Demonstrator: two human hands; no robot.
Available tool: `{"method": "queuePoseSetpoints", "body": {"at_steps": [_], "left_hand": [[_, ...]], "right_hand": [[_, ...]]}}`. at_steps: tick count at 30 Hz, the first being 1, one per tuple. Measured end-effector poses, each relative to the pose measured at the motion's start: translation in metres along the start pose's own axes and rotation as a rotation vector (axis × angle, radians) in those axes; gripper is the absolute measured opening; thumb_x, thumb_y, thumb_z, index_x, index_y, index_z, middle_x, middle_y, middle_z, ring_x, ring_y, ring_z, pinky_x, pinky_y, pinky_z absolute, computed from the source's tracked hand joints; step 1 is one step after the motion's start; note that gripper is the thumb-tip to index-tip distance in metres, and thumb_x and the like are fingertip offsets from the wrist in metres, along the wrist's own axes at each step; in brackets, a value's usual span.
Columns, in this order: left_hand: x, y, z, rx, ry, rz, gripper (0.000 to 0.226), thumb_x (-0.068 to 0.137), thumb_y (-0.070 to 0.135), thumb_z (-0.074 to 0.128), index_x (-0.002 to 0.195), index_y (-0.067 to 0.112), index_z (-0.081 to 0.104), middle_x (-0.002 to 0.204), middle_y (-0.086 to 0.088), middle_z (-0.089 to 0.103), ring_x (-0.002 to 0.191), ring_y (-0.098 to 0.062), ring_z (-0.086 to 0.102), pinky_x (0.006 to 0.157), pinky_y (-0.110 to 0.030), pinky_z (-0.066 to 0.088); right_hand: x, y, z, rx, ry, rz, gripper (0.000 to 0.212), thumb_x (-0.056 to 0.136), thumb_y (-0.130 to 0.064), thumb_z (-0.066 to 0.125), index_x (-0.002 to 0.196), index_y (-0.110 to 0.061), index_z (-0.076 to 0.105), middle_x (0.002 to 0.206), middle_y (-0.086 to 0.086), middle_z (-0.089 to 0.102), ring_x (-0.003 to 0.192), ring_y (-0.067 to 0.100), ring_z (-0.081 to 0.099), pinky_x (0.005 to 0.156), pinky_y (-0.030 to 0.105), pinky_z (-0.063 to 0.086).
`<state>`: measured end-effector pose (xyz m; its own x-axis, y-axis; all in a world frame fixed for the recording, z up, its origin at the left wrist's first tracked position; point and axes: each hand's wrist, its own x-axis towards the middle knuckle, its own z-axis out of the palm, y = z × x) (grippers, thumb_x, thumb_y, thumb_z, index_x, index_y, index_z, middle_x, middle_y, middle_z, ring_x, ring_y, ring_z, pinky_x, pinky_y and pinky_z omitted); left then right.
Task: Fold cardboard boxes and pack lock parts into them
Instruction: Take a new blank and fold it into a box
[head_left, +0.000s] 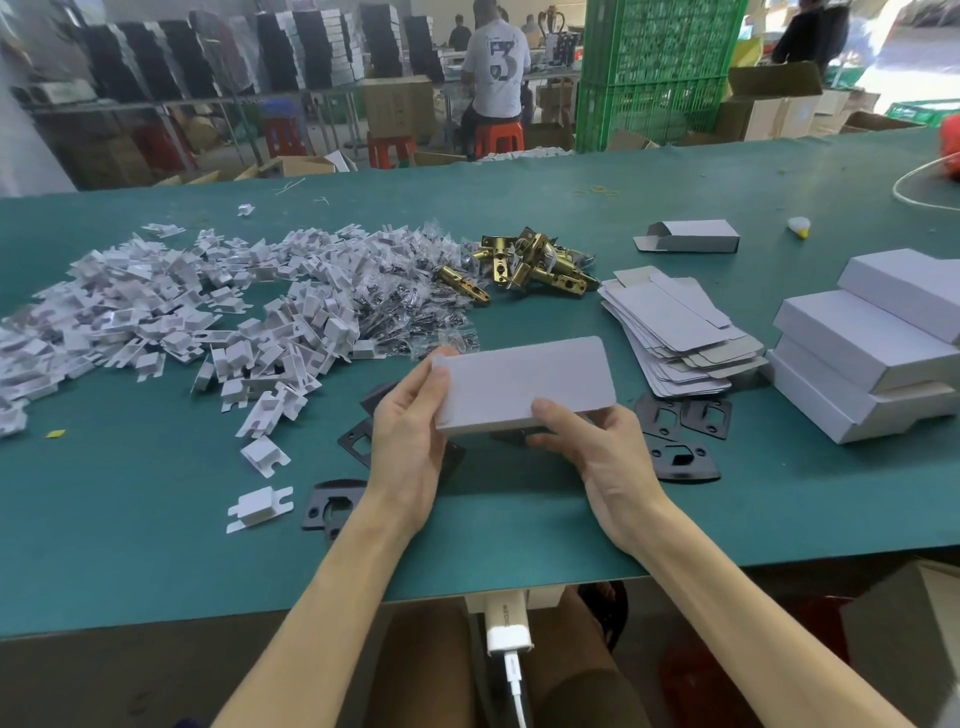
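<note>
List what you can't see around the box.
Head view only:
- Box contents: hidden by its own top face.
- Black plates: partly covered by left hand, right hand and box.
- White insert pile: cut off at left edge.
- Stacked boxes: cut off at right edge.

Soft, even daylight fills the room, brightest at the washed-out far right opening. Shadows on the green counter (156, 519) are faint. Wide-angle bending curves the edges; background workers look slightly soft, the foreground sharp.

Both bare forearms reach forward; the left hand (410, 431) and right hand (597, 447) grip a closed white cardboard box (524, 384), thumbs on top.
</note>
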<state>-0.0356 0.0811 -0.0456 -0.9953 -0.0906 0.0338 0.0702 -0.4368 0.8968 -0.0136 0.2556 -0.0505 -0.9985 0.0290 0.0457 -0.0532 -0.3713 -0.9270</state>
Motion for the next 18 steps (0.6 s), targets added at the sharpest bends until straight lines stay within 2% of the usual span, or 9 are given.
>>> {"method": "queuePoseSetpoints", "body": {"at_steps": [4, 9, 11, 14, 16, 18], "left_hand": [[0.0, -0.0052, 0.0036, 0.067, -0.021, -0.017, 0.024, 0.106, 0.025, 0.056, 0.127, 0.025, 0.068, 0.126, 0.004, 0.074, 0.106, -0.011, 0.07, 0.084, -0.027, 0.06], [0.0009, -0.0075, 0.0027, 0.136, -0.011, 0.008, 0.022, 0.109, 0.024, 0.052, 0.114, 0.027, 0.072, 0.111, 0.0, 0.077, 0.098, -0.014, 0.069, 0.086, -0.033, 0.061], [0.0014, -0.0077, 0.0025, 0.153, -0.007, 0.015, 0.024, 0.11, 0.024, 0.05, 0.124, 0.025, 0.069, 0.122, -0.005, 0.074, 0.104, -0.015, 0.068, 0.092, -0.037, 0.058], [0.002, -0.0068, 0.001, 0.121, -0.001, -0.011, 0.034, 0.11, 0.024, 0.048, 0.141, 0.019, 0.06, 0.124, -0.007, 0.074, 0.101, -0.015, 0.069, 0.084, -0.031, 0.059], [0.0016, -0.0064, 0.0006, 0.135, 0.01, -0.012, 0.034, 0.111, 0.025, 0.047, 0.142, 0.018, 0.06, 0.121, -0.006, 0.075, 0.101, -0.015, 0.07, 0.082, -0.031, 0.06], [0.0009, -0.0077, 0.0015, 0.181, 0.024, 0.018, 0.033, 0.111, 0.027, 0.046, 0.137, 0.016, 0.063, 0.124, -0.009, 0.074, 0.107, -0.019, 0.069, 0.092, -0.037, 0.058]], "right_hand": [[-0.0016, -0.0022, 0.0018, 0.042, 0.02, -0.003, 0.018, 0.089, -0.01, 0.072, 0.107, -0.012, 0.072, 0.107, 0.008, 0.076, 0.096, 0.021, 0.072, 0.077, 0.034, 0.061], [-0.0022, -0.0025, 0.0014, 0.071, 0.023, 0.0, 0.024, 0.089, -0.011, 0.07, 0.113, -0.012, 0.069, 0.111, 0.008, 0.075, 0.098, 0.02, 0.072, 0.078, 0.031, 0.06], [-0.0017, -0.0018, 0.0009, 0.078, 0.02, 0.006, 0.025, 0.09, -0.01, 0.07, 0.115, -0.01, 0.069, 0.113, 0.01, 0.075, 0.1, 0.022, 0.072, 0.078, 0.031, 0.06], [-0.0006, -0.0002, -0.0002, 0.081, 0.01, 0.006, 0.026, 0.091, -0.008, 0.069, 0.117, -0.008, 0.068, 0.115, 0.011, 0.074, 0.103, 0.023, 0.072, 0.079, 0.031, 0.059], [-0.0005, 0.0005, -0.0003, 0.062, 0.005, 0.0, 0.027, 0.091, -0.009, 0.07, 0.117, -0.008, 0.069, 0.115, 0.01, 0.075, 0.103, 0.023, 0.072, 0.08, 0.031, 0.059], [-0.0013, 0.0008, 0.0002, 0.046, -0.005, -0.013, 0.023, 0.09, -0.01, 0.071, 0.114, -0.012, 0.07, 0.112, 0.008, 0.076, 0.102, 0.022, 0.073, 0.08, 0.031, 0.059]]}}
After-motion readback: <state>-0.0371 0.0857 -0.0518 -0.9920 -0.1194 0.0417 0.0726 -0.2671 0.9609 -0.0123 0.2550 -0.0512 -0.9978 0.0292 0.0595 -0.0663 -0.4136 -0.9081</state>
